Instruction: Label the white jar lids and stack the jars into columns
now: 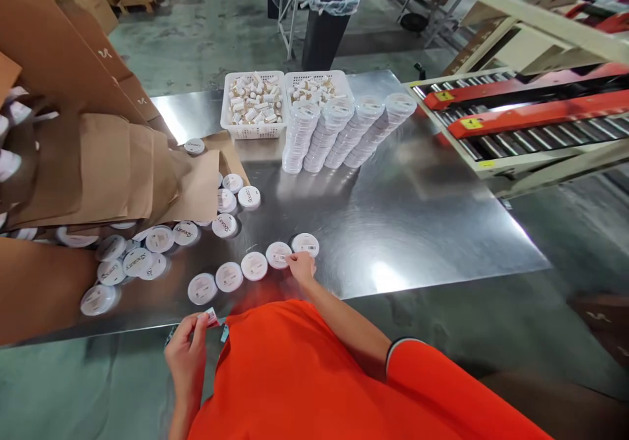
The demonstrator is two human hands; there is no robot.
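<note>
A row of several round, flat white containers lies along the table's near edge. My right hand (302,266) is closed in a pinch at a small white label (282,257) over the container (276,250) second from the right. Beside its knuckles is the rightmost container (305,242), which bears a printed label. My left hand (189,348), off the near edge, pinches a small strip of labels (211,317) between thumb and fingers. The row's leftmost container (202,289) is nearest to it.
On the metal table (417,230), loose lidded containers (137,261) spill from a cardboard box (113,165) at left. Tall leaning stacks of containers (324,132) stand at the back, by white baskets (253,132) of small bottles. A roller conveyor (531,145) is at right.
</note>
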